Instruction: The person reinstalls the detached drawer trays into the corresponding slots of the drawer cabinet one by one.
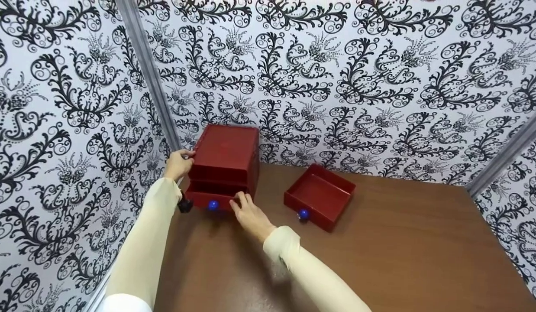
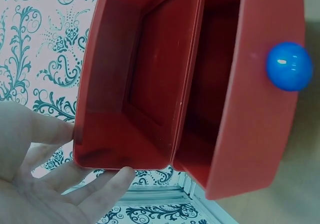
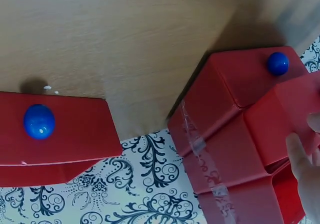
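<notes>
A red drawer cabinet (image 1: 227, 147) stands against the patterned wall, its top slot (image 2: 150, 83) without a drawer. Below that slot, the middle drawer (image 2: 255, 108) with a blue knob (image 1: 213, 205) sticks partly out. My left hand (image 1: 179, 165) rests at the cabinet's upper left edge, fingers stretched along its side in the left wrist view. With my right hand (image 1: 251, 217) I grip the right end of the middle drawer's front. The bottom drawer (image 3: 250, 73), also blue-knobbed, sits in the cabinet in the right wrist view.
A loose red drawer (image 1: 320, 195) with a blue knob (image 1: 303, 214) lies on the brown wooden table (image 1: 402, 242), right of the cabinet. Clear tape (image 3: 202, 154) runs along the cabinet's side. Patterned walls (image 1: 380, 86) enclose the table at the back and sides.
</notes>
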Tool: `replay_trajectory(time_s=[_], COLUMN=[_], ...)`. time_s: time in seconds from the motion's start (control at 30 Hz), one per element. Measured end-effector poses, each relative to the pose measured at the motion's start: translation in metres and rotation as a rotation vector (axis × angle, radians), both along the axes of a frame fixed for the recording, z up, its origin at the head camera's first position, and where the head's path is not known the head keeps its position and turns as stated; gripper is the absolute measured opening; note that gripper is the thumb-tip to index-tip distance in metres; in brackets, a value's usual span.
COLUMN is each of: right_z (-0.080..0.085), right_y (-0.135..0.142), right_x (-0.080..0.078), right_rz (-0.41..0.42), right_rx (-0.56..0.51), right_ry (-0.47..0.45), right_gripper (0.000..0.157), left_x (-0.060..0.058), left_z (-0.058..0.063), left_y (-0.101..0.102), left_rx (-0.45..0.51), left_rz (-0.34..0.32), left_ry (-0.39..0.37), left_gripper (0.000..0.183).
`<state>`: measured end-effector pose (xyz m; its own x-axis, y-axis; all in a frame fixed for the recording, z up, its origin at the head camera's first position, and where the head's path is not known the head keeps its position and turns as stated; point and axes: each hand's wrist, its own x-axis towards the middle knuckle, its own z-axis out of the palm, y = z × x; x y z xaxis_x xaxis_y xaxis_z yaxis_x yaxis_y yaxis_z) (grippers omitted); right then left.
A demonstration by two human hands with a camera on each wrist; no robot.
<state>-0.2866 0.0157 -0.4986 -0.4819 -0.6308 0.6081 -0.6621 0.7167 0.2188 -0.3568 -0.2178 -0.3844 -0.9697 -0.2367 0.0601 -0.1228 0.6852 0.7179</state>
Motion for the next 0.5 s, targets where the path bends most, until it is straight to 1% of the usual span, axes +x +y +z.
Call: replay_trajectory(time_s=[0.03, 0.13, 0.23, 0.3, 0.4, 0.5], right_z=[-0.001, -0.005, -0.006, -0.006, -0.005, -0.005], right_y=[0.000, -0.001, -0.002, -0.003, -0.002, -0.001], right_x=[-0.001, -0.007, -0.012, -0.015, -0.020, -0.024], right_rz=[-0.013, -0.077, -0.130, -0.162, -0.213, -0.244], right_rx=[0.002, 0.055, 0.113, 0.151, 0.196, 0.225], right_ry=[0.010, 0.012, -0.001, -0.028, -0.087, -0.149], right_gripper=[0.032, 0.036, 0.038, 0.039, 0.043, 0.051], left_x=[0.000, 0.000, 0.000, 0.001, 0.000, -0.002], left_z=[0.000, -0.001, 0.000, 0.000, 0.001, 0.002], left_y=[0.000, 0.001, 0.000, 0.000, 0.001, 0.001], left_rx=[0.002, -0.008, -0.012, -0.009, -0.004, -0.017], left_rz=[-0.003, 0.004, 0.020, 0.040, 0.050, 0.051], left_ry=[0.001, 0.001, -0.009, -0.014, -0.004, 0.005], left_gripper=[0.036, 0.036, 0.036, 0.036, 0.036, 0.036])
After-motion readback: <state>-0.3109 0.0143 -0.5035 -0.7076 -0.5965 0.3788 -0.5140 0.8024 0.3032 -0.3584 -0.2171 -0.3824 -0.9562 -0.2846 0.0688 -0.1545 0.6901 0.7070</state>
